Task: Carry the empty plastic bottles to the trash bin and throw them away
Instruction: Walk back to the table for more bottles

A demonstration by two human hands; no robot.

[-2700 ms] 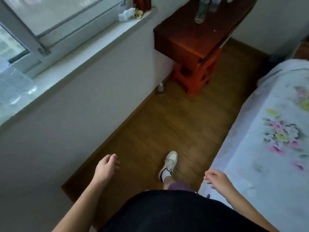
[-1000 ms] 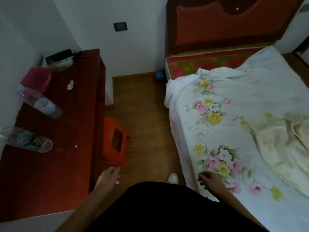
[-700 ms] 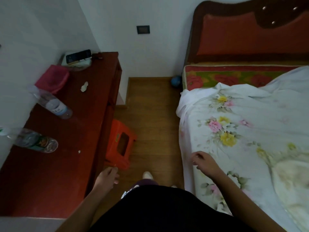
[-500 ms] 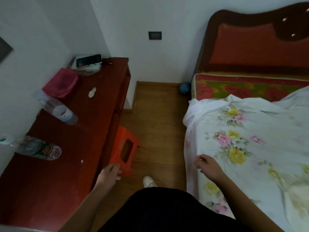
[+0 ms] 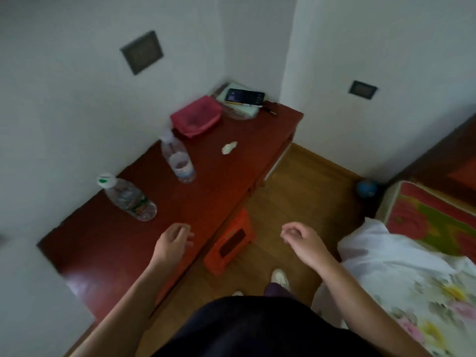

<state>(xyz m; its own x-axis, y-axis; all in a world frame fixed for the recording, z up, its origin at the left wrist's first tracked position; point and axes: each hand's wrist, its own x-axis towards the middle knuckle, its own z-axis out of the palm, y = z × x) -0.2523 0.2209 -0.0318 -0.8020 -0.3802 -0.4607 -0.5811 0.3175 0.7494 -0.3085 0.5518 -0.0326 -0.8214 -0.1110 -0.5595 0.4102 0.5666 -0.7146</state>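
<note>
Leftward, two clear plastic bottles stand on the dark red wooden bench point(image 5: 219, 181) beside the wall: the nearer green-labelled bottle point(image 5: 128, 198) and the farther blue-labelled bottle point(image 5: 177, 158). Hands: left hand point(image 5: 173, 240) above the bench edge, right hand point(image 5: 300, 237) above the floor, both loosely curled and holding nothing.

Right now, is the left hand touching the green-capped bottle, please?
No, the left hand hovers apart from the green-capped bottle, holding nothing.

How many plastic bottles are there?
2, both on the dark red wooden desk: a green-labelled clear plastic bottle nearer the left hand, a blue-labelled clear plastic bottle farther back. Others may be hidden.
</note>
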